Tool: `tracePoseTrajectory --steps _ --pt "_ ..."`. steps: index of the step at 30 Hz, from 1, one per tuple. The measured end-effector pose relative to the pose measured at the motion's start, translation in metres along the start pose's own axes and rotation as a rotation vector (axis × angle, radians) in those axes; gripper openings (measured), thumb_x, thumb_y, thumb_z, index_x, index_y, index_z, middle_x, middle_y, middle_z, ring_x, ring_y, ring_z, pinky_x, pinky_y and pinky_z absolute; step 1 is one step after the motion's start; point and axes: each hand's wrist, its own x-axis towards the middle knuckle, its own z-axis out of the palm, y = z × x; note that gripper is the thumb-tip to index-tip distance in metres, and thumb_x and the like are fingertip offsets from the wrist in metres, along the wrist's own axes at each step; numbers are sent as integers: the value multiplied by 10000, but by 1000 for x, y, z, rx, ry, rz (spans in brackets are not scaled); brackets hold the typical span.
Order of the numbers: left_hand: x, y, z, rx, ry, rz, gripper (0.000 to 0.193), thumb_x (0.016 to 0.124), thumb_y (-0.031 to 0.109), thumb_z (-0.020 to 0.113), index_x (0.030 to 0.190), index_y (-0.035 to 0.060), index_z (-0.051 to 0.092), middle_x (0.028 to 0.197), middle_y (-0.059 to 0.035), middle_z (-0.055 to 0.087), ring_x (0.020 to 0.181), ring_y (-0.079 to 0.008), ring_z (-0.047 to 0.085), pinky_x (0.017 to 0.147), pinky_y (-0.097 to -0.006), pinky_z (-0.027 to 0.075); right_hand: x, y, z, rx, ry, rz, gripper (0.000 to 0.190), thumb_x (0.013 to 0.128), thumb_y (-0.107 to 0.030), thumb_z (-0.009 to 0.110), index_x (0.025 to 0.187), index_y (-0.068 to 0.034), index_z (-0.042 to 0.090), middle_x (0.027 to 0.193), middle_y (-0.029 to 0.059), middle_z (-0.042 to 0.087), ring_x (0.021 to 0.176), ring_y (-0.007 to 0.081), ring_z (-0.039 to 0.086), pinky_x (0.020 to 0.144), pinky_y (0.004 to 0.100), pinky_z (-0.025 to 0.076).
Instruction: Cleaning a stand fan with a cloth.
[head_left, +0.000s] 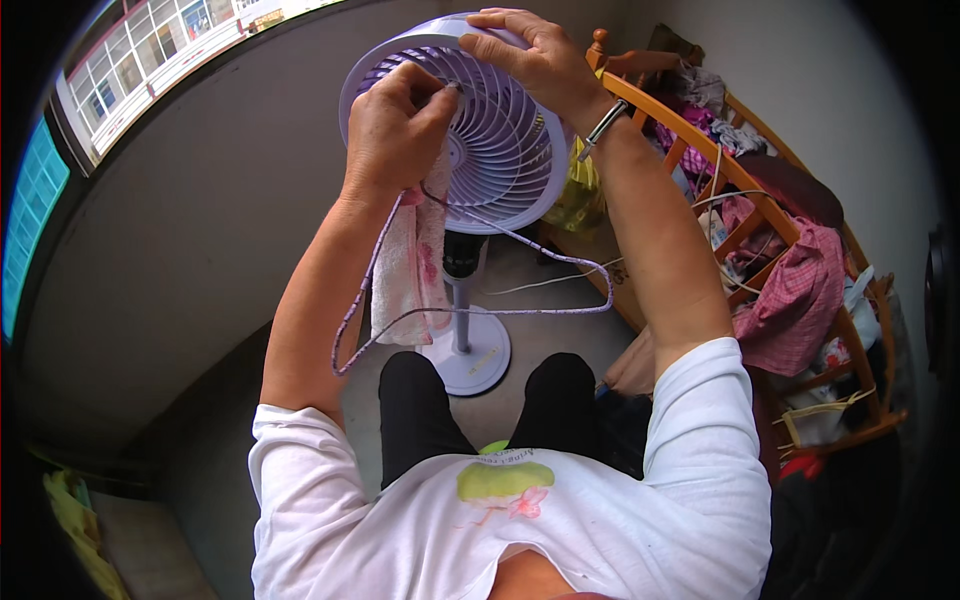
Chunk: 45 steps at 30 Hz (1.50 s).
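Observation:
A light purple pedestal fan (499, 169) stands before me on a round base, its slatted grille turned up towards me. My left hand (401, 131) is closed on a clothes hanger (517, 310) wrapped in patterned purple material, and a white and pink towel (405, 277) hangs beneath the same hand. A little of something pale shows at its fingertips against the grille; what it is cannot be told. My right hand (517, 45) rests on the upper right rim of the fan, fingers spread over the edge. A metal bracelet is on the right wrist.
At the right stands a wooden crib-like frame (675, 124) heaped with clothes, a pink checked cloth (799, 300) hanging over its rail. A yellow plastic bag (581, 195) is behind the fan. Pale cords run by the frame. A wall (172, 202) and window lie at the left.

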Motion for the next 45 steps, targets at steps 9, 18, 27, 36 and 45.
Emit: tracePoseTrajectory --steps 9,18,27,36,45 --pt "-26 -15 9 27 -75 -84 228 828 224 671 879 2 667 745 -120 686 664 -187 645 661 -312 510 -11 -16 0 -17 52 26 518 864 -384 613 1185 22 633 1260 205 595 1215 319 529 1039 393 407" --pt "1 -1 3 -30 -18 -6 237 826 216 665 902 -9 676 798 -124 708 723 -190 687 704 -305 533 -3 32 9 35 43 -47 528 842 -442 705 1188 -46 657 1240 147 606 1127 253 605 975 308 478" --pt "-27 -4 8 4 -87 -84 195 851 178 688 861 -11 643 745 -84 667 676 -118 611 630 -280 494 -5 0 -1 -70 64 -35 510 861 -375 621 1166 34 641 1244 205 604 1208 311 538 1038 380 408" --pt "-19 -3 10 -56 -25 -6 208 832 183 682 896 -14 667 765 -131 696 694 -165 668 667 -300 522 -4 -2 1 -64 57 -46 492 869 -357 618 1169 33 641 1237 207 608 1197 315 545 1039 378 404" --pt "-12 -11 -1 -29 -223 -54 184 839 155 684 859 -20 634 777 -65 649 701 -105 589 651 -257 480 -3 24 5 -60 89 -99 532 839 -458 695 1190 -59 661 1248 149 609 1154 270 595 989 330 475"
